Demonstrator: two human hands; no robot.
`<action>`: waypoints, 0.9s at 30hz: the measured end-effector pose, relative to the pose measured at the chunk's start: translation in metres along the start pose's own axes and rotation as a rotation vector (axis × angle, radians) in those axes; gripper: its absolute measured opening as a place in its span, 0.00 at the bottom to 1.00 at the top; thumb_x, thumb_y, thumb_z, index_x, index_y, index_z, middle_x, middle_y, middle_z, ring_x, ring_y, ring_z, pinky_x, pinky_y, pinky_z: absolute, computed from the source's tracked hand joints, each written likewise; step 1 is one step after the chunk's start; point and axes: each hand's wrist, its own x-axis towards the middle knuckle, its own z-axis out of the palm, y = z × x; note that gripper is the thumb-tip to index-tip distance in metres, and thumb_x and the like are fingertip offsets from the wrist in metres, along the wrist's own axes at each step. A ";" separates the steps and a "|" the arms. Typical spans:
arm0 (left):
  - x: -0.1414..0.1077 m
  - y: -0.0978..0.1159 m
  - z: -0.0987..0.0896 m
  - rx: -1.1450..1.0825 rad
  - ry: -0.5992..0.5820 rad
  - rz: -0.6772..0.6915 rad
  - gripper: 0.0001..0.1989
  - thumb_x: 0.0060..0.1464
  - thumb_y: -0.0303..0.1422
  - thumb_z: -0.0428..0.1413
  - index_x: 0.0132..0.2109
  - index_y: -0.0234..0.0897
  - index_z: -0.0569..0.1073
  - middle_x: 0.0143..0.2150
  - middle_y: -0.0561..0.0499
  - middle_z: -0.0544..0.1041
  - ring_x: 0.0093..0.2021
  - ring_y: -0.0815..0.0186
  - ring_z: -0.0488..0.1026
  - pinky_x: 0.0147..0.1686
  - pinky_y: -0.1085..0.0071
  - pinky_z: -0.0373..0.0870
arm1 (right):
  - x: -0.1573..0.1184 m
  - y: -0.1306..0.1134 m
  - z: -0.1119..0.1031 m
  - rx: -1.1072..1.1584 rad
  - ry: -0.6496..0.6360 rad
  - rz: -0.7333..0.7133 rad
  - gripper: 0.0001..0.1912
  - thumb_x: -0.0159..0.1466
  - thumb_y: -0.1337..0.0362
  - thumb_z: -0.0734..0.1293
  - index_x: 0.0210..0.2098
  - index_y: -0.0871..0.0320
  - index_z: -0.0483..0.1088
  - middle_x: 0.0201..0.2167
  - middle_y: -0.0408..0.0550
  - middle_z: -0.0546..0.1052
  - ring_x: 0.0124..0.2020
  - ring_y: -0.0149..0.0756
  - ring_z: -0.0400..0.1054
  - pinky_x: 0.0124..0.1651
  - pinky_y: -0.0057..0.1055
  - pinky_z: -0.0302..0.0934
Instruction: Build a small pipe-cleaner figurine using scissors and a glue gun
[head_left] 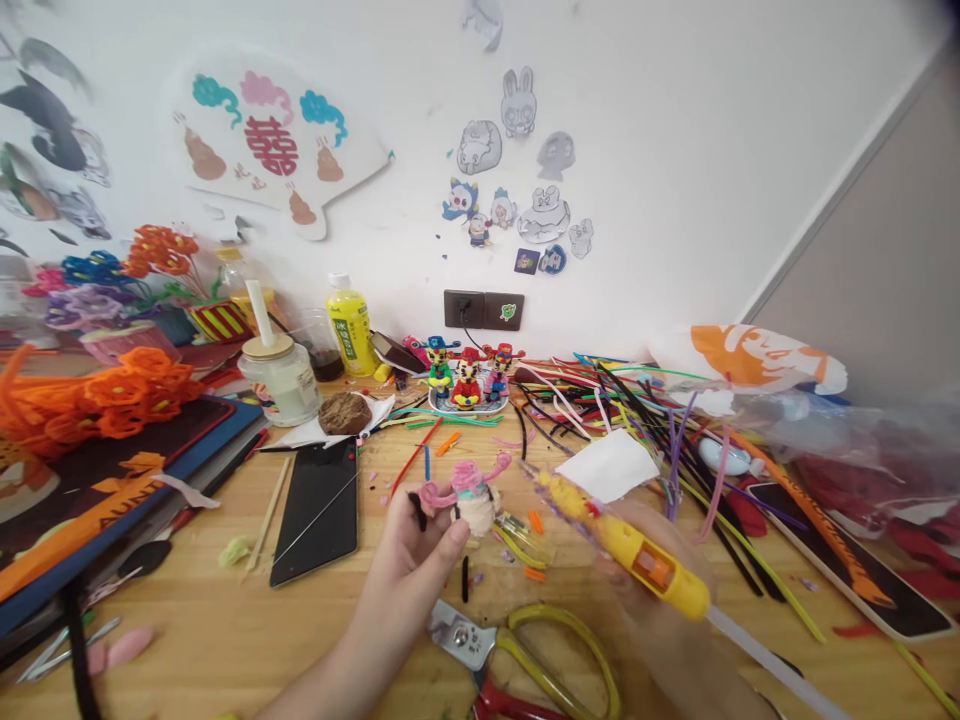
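Note:
Between the thumb and fingers of my left hand (pixel 424 560) is a small pipe-cleaner figure (pixel 474 500), with a cream body and a pink hat with curled ends. My right hand (pixel 649 580) is wrapped round a yellow hot glue gun (pixel 652 560). Its nozzle points left toward the figure, with a gap between them. A translucent glue stick (pixel 772 655) sticks out of the gun's back end. Below the hands lie scissors (pixel 559 650) with yellow and red handles. Just right of the figure is a small clear item with yellow strips (pixel 525 540).
Three finished figures (pixel 466 380) stand on a small dish at the back. Many pipe cleaners (pixel 637 400) are heaped at right, by a white paper piece (pixel 609 465). A black tablet (pixel 315 510), a glass jar (pixel 279 380) and a yellow bottle (pixel 352 325) are at left.

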 end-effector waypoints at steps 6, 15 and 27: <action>0.001 0.000 0.001 -0.028 0.021 -0.010 0.16 0.37 0.33 0.63 0.29 0.38 0.61 0.29 0.57 0.66 0.33 0.71 0.67 0.38 0.73 0.64 | 0.009 0.015 0.006 -0.292 -0.094 0.077 0.09 0.57 0.59 0.60 0.34 0.58 0.64 0.28 0.48 0.70 0.30 0.40 0.65 0.30 0.32 0.57; -0.003 -0.004 0.002 0.076 -0.075 0.015 0.16 0.40 0.33 0.61 0.27 0.38 0.58 0.27 0.58 0.64 0.28 0.74 0.63 0.28 0.79 0.61 | 0.000 0.042 0.030 -0.276 -0.390 0.143 0.19 0.47 0.78 0.57 0.38 0.59 0.64 0.35 0.51 0.66 0.39 0.42 0.60 0.42 0.39 0.57; -0.012 -0.023 -0.003 0.582 -0.291 0.053 0.10 0.50 0.29 0.50 0.30 0.42 0.53 0.46 0.45 0.70 0.48 0.63 0.66 0.46 0.65 0.61 | 0.005 -0.008 0.015 0.060 -0.347 -0.060 0.02 0.58 0.68 0.63 0.32 0.56 0.67 0.33 0.45 0.66 0.37 0.36 0.58 0.39 0.34 0.56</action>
